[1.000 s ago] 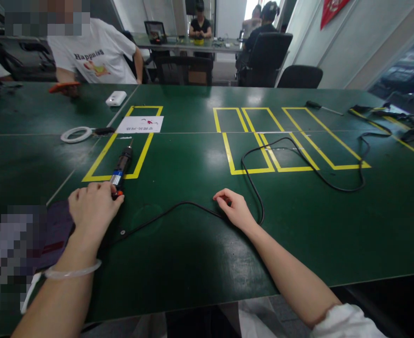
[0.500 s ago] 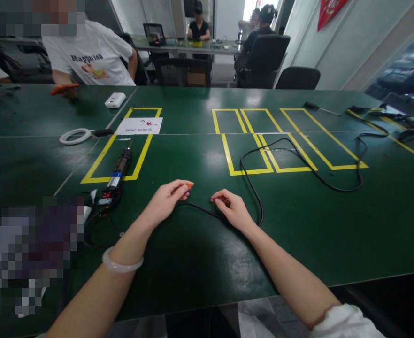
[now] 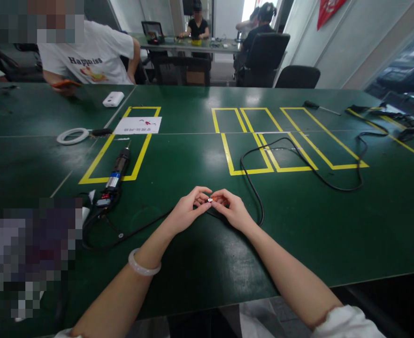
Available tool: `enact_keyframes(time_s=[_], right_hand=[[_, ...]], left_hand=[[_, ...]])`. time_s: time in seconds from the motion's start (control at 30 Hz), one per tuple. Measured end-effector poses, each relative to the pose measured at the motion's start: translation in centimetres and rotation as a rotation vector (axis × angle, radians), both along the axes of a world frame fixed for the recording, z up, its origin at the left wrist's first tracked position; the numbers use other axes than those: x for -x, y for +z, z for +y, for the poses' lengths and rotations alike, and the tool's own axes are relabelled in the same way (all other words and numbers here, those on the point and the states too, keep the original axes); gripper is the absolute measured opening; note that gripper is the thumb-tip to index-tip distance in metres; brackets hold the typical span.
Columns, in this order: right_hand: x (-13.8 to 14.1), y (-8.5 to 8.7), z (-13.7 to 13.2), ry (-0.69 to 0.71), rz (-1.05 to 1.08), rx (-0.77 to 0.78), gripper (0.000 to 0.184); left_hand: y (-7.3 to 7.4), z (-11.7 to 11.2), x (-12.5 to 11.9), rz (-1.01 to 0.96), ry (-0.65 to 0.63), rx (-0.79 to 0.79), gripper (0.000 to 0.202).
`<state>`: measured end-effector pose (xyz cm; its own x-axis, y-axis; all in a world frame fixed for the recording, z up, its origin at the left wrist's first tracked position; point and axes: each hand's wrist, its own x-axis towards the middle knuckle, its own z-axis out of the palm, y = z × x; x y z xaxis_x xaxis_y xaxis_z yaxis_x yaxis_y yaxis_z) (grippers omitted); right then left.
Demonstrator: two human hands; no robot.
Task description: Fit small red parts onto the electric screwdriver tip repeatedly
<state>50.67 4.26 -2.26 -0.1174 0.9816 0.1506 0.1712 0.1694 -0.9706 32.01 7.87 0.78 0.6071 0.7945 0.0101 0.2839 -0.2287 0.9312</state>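
A small orange and white piece (image 3: 210,200) sits at the fingertips where my two hands meet, above the green table. My left hand (image 3: 188,210) pinches it from the left, and my right hand (image 3: 233,210) grips it from the right. Its exact kind is too small to make out. A black cable (image 3: 147,228) runs along the table beneath my hands. To the left lies a black pen-shaped power tool (image 3: 117,171) with a thin metal tip, partly inside a yellow taped outline.
A paper sheet (image 3: 139,125), a white ring-shaped coil (image 3: 72,136) and a white box (image 3: 113,99) lie at the far left. A screwdriver (image 3: 320,108) and a tangle of black cables (image 3: 400,124) are at the far right. Across the table sits a person (image 3: 87,56) holding something orange.
My left hand has moved right with the orange piece and met my right hand, whose fingers now touch it too. A white part of the piece shows now.
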Motion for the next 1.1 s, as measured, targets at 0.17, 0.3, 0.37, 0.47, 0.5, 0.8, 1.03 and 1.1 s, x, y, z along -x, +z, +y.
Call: enact_keyframes(time_s=[0.17,0.3,0.37,0.47,0.5,0.8,1.03,1.1], right_hand=[[0.0,-0.1,0.3,0.022,0.158,0.177,0.031],[0.1,-0.2,0.3,0.070,0.193,0.215,0.039],[0.2,-0.2,0.3,0.075,0.193,0.216,0.042],[0.3,0.0,0.2,0.052,0.268,0.211,0.035],[0.3,0.0,0.2,0.049,0.298,0.203,0.034],[0.1,0.2,-0.1,0.056,0.259,0.165,0.026],[0.3,0.2,0.0,0.050,0.269,0.174,0.024],[0.4,0.2,-0.1,0.056,0.271,0.175,0.025]], left_hand=[[0.0,-0.3,0.3,0.075,0.043,-0.239,0.024],[-0.2,-0.6,0.1,0.135,0.091,-0.375,0.019],[-0.2,-0.6,0.1,0.180,0.101,-0.423,0.019],[-0.3,-0.6,0.2,0.198,0.130,-0.426,0.020],[-0.3,-0.5,0.2,0.189,0.146,-0.412,0.021],[0.5,0.5,1.6,0.325,0.182,-0.440,0.032],[0.6,4.2,11.3,0.831,0.880,-0.605,0.060],[0.1,4.6,13.7,0.910,0.937,-0.516,0.063]])
